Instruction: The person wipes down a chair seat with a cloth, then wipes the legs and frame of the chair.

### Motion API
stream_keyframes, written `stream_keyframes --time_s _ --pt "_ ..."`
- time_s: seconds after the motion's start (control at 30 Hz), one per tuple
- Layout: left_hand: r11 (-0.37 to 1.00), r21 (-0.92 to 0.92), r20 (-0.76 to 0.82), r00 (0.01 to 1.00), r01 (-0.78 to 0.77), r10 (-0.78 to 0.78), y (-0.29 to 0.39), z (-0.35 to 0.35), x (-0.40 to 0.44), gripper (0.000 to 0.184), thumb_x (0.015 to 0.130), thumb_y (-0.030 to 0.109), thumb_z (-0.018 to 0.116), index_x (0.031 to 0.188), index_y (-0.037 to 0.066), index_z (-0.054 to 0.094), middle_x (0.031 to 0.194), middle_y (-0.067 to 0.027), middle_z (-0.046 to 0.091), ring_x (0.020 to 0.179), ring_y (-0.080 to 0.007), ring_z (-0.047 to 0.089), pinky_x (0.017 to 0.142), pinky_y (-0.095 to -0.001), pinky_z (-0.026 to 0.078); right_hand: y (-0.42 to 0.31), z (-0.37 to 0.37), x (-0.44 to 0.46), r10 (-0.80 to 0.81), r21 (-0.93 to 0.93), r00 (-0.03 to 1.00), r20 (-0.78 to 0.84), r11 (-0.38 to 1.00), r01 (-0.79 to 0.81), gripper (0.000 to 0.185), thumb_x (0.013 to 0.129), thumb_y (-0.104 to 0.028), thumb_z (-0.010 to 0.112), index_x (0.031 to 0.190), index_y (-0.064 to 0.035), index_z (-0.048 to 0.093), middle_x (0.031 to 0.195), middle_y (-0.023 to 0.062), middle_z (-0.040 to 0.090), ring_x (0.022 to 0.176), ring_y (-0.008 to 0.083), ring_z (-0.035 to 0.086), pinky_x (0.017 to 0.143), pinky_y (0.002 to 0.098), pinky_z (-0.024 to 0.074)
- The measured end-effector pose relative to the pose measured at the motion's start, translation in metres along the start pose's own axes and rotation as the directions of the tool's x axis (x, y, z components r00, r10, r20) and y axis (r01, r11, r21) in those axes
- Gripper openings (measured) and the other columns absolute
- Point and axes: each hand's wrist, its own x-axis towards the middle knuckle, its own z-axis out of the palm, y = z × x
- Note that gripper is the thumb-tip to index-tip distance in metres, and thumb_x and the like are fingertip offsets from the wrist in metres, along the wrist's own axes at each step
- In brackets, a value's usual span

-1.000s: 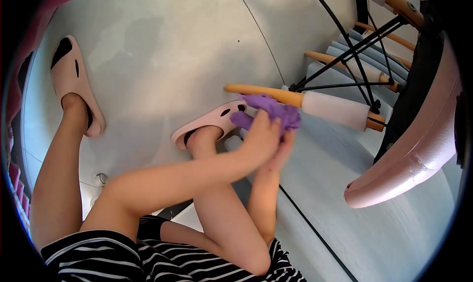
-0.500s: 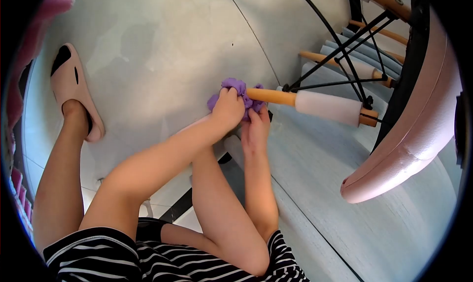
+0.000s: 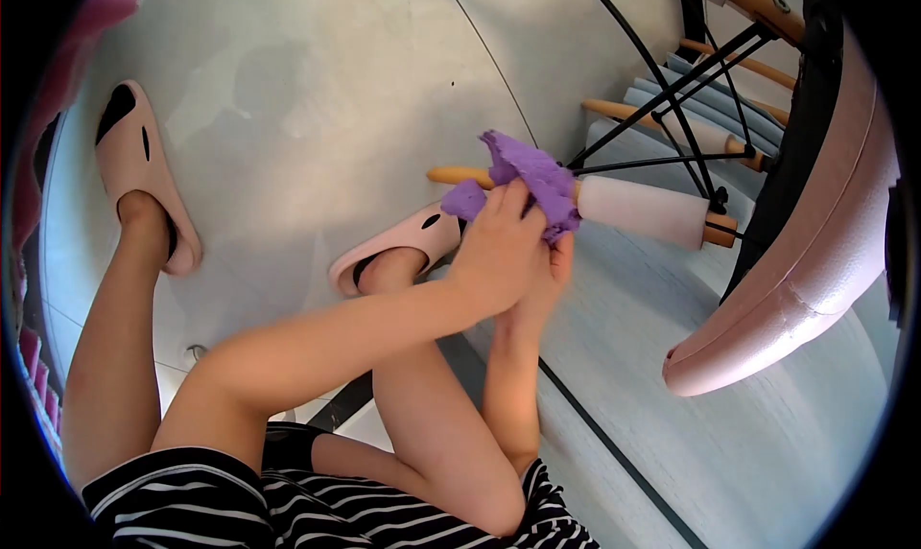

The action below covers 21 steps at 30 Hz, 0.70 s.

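A purple cloth [image 3: 537, 175] is wrapped around the wooden leg [image 3: 451, 175] of a tipped-over chair, with the leg's tip sticking out to the left. My left hand [image 3: 504, 242] grips the cloth from the near side, fingers curled over it. Just behind and to the right, my right hand [image 3: 552, 276] pinches the cloth's lower edge; part of it is hidden by my left hand. A white sleeve [image 3: 641, 210] covers the leg's upper part, to the right of the cloth.
The chair's pink padded seat [image 3: 796, 309] stands at the right, with black metal struts [image 3: 662, 98] between its legs. Other wooden legs and grey-blue panels [image 3: 710, 98] lie behind. My feet wear pink slippers [image 3: 129, 156] on the pale floor [image 3: 317, 98]. Pink fabric hangs at the left edge.
Both hands and the cloth have moved right along the leg, from its tip toward the white sleeve. The bare wooden tip and my second slipper now show.
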Motion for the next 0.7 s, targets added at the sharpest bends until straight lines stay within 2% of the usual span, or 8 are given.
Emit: stream_keyframes --time_s 0.1,0.2,0.23,0.27,0.4,0.53,0.67,0.7 --pt "0.997 0.011 0.010 0.997 0.081 -0.081 -0.028 0.003 -0.010 0.032 0.074 0.004 0.054 0.105 -0.001 0.054 0.110 -0.0205 0.046 0.099 -0.0383 0.046 0.084 -0.0437 0.044 0.008 0.001 0.003 0.270 0.049 0.963 -0.002 0.962 -0.269 0.030 0.092 0.000 0.039 0.120 -0.0029 0.050 0.111 0.0029 0.056 0.098 0.0110 0.053 0.087 0.0259 0.0430" --pt "0.980 0.043 0.017 0.980 0.196 -0.197 -0.044 -0.003 -0.015 0.034 0.073 0.003 0.054 0.107 -0.001 0.053 0.111 -0.0206 0.047 0.100 -0.0384 0.046 0.086 -0.0439 0.043 0.020 -0.002 0.006 0.232 0.012 0.973 0.018 0.973 -0.232 0.032 0.090 0.002 0.041 0.120 -0.0022 0.049 0.112 0.0035 0.056 0.100 0.0107 0.052 0.088 0.0259 0.0427" --pt "0.989 0.041 0.015 0.989 0.143 -0.144 -0.039 -0.005 -0.014 0.034 0.073 0.003 0.054 0.107 -0.002 0.053 0.112 -0.0202 0.047 0.101 -0.0379 0.046 0.087 -0.0435 0.043 0.020 0.000 0.005 0.220 0.014 0.976 0.006 0.975 -0.220 0.032 0.090 0.002 0.041 0.120 -0.0021 0.050 0.112 0.0036 0.056 0.101 0.0108 0.052 0.088 0.0260 0.0427" --pt "0.995 0.036 0.015 0.996 0.092 -0.092 -0.030 -0.001 -0.015 0.034 0.073 0.002 0.053 0.107 -0.002 0.053 0.112 -0.0198 0.047 0.101 -0.0373 0.046 0.088 -0.0430 0.042 0.020 0.001 0.003 0.086 0.005 0.996 -0.021 0.996 -0.086 0.031 0.089 0.003 0.041 0.118 -0.0018 0.050 0.112 0.0042 0.055 0.100 0.0114 0.052 0.087 0.0266 0.0430" --pt "0.991 -0.115 -0.022 0.998 -0.066 0.064 0.021 -0.003 -0.004 0.036 0.072 0.001 0.053 0.107 -0.001 0.054 0.111 -0.0176 0.050 0.102 -0.0351 0.047 0.092 -0.0408 0.041 -0.033 -0.002 -0.013 0.044 0.048 0.999 -0.026 0.998 -0.043 0.029 0.089 0.004 0.039 0.115 -0.0013 0.050 0.112 0.0054 0.055 0.101 0.0121 0.052 0.087 0.0272 0.0426" --pt "0.979 0.038 -0.034 0.979 -0.200 0.201 -0.010 -0.006 -0.006 0.035 0.072 0.004 0.055 0.106 0.000 0.055 0.106 -0.0152 0.053 0.101 -0.0341 0.047 0.091 -0.0399 0.041 -0.005 0.006 -0.006 -0.002 0.016 0.999 -0.042 1.000 0.003 0.033 0.089 0.004 0.038 0.120 -0.0016 0.049 0.115 0.0060 0.054 0.104 0.0125 0.051 0.090 0.0277 0.0415" --pt "0.997 0.073 0.052 0.999 -0.011 0.008 -0.035 -0.003 -0.013 0.032 0.071 0.003 0.055 0.103 0.000 0.056 0.107 -0.0158 0.052 0.100 -0.0348 0.048 0.086 -0.0412 0.043 0.011 0.000 -0.001 0.058 0.049 0.998 0.033 0.997 -0.059 0.036 0.090 0.003 0.038 0.125 -0.0024 0.046 0.119 0.0061 0.053 0.108 0.0133 0.050 0.094 0.0285 0.0399" --pt "0.997 0.027 0.007 0.997 -0.076 0.076 -0.031 -0.003 -0.009 0.031 0.071 0.003 0.055 0.102 0.000 0.056 0.108 -0.0161 0.052 0.099 -0.0351 0.048 0.085 -0.0414 0.043 0.011 0.000 0.003 0.066 0.075 0.996 0.060 0.995 -0.070 0.037 0.091 0.003 0.038 0.127 -0.0026 0.045 0.120 0.0060 0.052 0.108 0.0134 0.050 0.095 0.0286 0.0394"
